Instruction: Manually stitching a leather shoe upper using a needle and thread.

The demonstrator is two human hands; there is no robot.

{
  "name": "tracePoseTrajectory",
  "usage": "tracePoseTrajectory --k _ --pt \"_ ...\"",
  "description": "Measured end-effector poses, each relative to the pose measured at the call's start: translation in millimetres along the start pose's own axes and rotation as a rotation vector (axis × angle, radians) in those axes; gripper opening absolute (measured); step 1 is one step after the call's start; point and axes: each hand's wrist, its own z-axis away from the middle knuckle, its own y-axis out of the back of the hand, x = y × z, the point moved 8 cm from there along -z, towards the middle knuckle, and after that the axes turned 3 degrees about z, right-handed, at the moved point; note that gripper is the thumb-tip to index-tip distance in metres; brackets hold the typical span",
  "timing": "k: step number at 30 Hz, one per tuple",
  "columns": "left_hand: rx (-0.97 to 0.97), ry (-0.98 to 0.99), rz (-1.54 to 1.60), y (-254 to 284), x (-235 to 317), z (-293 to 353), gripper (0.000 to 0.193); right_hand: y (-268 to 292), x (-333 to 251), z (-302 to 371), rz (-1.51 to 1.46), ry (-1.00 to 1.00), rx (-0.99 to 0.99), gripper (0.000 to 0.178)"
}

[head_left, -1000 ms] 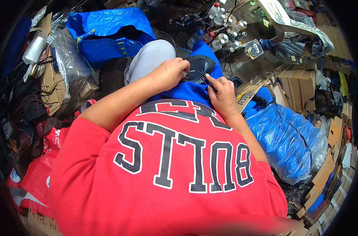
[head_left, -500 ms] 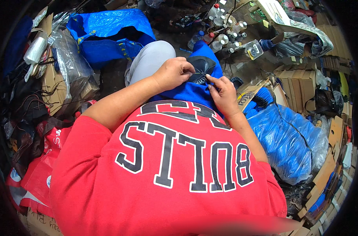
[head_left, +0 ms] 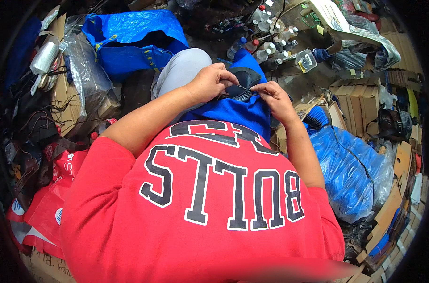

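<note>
A black shoe upper [head_left: 247, 76], leather-like with a gathered, pleated edge, rests on the blue cloth [head_left: 224, 112] over my lap. My left hand [head_left: 214, 82] is closed in a pinch at its left side. From the right, my right hand [head_left: 274, 98] pinches close to the pleated edge, its fingertips a short way from those of the left. A thin thread [head_left: 243, 87] runs between the two pinches. Whether a needle is there is too small to tell.
A large blue bag [head_left: 134, 47] stands open at the far left. Several plastic bottles [head_left: 266, 47] crowd the floor ahead, near a white plastic chair [head_left: 337, 23]. On the right lie a plastic-wrapped blue bundle [head_left: 346, 165] and cardboard [head_left: 360, 101]. A red bag [head_left: 49, 207] is at left.
My right hand has shifted up and rightward, its fingers now drawn together in a pinch. My left hand has moved slightly right and up, over the upper.
</note>
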Motion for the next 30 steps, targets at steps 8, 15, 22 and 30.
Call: tracePoseTrajectory --k 8,15,22,30 --pt "-0.011 -0.076 -0.126 -4.2 6.9 -3.5 0.02 -0.1 1.5 -1.7 -0.029 -0.039 -0.047 0.022" --pt "-0.115 -0.063 -0.027 -15.9 -14.6 -21.7 0.019 -6.3 15.5 -4.2 -0.311 -0.118 -0.177 0.027" --pt "-0.166 -0.192 -0.285 -10.2 24.2 -19.2 0.023 -4.7 9.6 0.3 -0.155 -0.071 -0.162 0.026" --pt "-0.038 0.172 0.128 -7.4 -14.5 -10.2 0.021 -15.4 15.0 4.2 -0.612 -0.291 -0.062 0.027"
